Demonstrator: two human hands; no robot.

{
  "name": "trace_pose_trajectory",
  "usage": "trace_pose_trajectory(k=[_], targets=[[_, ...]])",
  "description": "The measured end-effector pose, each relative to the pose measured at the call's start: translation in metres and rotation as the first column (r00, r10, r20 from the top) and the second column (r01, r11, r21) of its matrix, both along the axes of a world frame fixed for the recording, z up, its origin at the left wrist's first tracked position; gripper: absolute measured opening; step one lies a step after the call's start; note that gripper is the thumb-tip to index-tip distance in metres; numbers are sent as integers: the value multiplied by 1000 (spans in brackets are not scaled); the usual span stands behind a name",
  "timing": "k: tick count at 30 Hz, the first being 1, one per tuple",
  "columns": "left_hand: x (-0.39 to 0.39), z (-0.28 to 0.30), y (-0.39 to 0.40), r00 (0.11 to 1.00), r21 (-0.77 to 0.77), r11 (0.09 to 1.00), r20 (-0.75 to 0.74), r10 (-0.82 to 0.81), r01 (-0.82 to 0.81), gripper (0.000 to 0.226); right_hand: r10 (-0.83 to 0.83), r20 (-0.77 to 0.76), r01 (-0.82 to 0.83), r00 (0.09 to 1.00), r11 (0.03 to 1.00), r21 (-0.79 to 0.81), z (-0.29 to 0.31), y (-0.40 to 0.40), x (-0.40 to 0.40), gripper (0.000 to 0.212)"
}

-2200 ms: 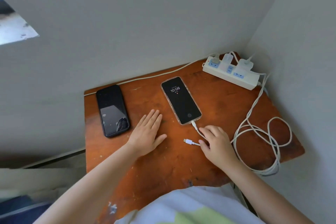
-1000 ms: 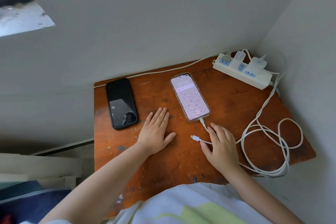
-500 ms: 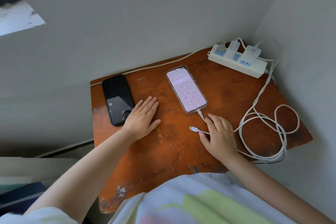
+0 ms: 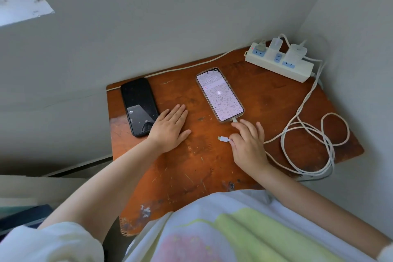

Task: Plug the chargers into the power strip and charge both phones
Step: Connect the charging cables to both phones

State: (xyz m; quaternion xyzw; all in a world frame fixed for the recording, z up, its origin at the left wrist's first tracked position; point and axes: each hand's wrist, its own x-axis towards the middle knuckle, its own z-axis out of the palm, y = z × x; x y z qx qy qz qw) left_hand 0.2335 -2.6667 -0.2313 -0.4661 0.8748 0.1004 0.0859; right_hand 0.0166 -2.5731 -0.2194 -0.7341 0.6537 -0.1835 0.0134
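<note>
A black phone (image 4: 139, 106) with a dark screen lies at the table's left. My left hand (image 4: 170, 130) rests flat beside it, fingers apart, its edge touching the phone's near right corner. A second phone (image 4: 220, 95) lies mid-table with its screen lit and a white cable plugged into its near end. My right hand (image 4: 247, 144) lies flat just below it, over the cables, with its thumb tip against a loose white connector (image 4: 223, 138). At the back right, the white power strip (image 4: 278, 64) has two white chargers (image 4: 295, 52) plugged in.
The worn orange wooden table (image 4: 191, 176) stands in a corner, with walls close behind and to the right. White cable loops (image 4: 314, 140) pile up at the right edge. The strip's own cord (image 4: 191, 66) runs along the back edge. My shirt covers the near edge.
The plugged-in phone's screen went from dark to a lit wallpaper. My left hand slid left until it reached the black phone. My right hand stayed on the cables.
</note>
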Motion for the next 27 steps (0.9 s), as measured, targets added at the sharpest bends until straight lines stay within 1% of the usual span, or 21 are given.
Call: trace_pose_trajectory(k=[3,5,6,7,10,12,13,15,17,20,23,25,27], targets=[[7,11,-7,995,75,997,-98,-20,27,60,116,81,-119,990,993,26,7,-10,18,15],[20,19,-15,995,40,998,-89,-40,44,60,187,127,-200,974,975,93,10,-21,33,7],[29,22,-20,997,21,998,-49,-51,52,61,213,137,-230,967,966,121,11,-27,41,4],[40,26,-24,999,10,998,4,-54,54,63,230,146,-247,962,962,114,11,-32,49,4],[74,37,-36,988,-35,997,136,-67,73,74,259,162,-269,952,962,41,8,-38,65,18],[90,40,-42,960,-62,984,235,-151,170,80,272,136,-281,953,959,44,3,-36,69,22],[96,40,-44,927,-47,970,309,-212,238,80,264,132,-272,956,961,49,1,-35,69,23],[104,38,-51,832,28,936,450,-325,350,85,237,142,-248,961,967,61,-3,-35,67,22],[109,40,-61,755,105,909,523,-395,403,91,227,146,-238,963,969,61,-6,-36,66,22],[107,45,-77,716,142,896,554,-424,420,100,227,162,-240,960,968,66,-7,-37,66,20],[87,45,-85,677,170,877,576,-458,449,107,224,179,-240,958,968,72,-8,-36,65,18],[72,44,-84,699,181,878,543,-465,444,107,222,198,-240,955,968,74,-8,-36,64,15],[58,41,-80,759,150,891,475,-445,429,105,219,213,-239,952,968,72,-8,-36,63,14]])
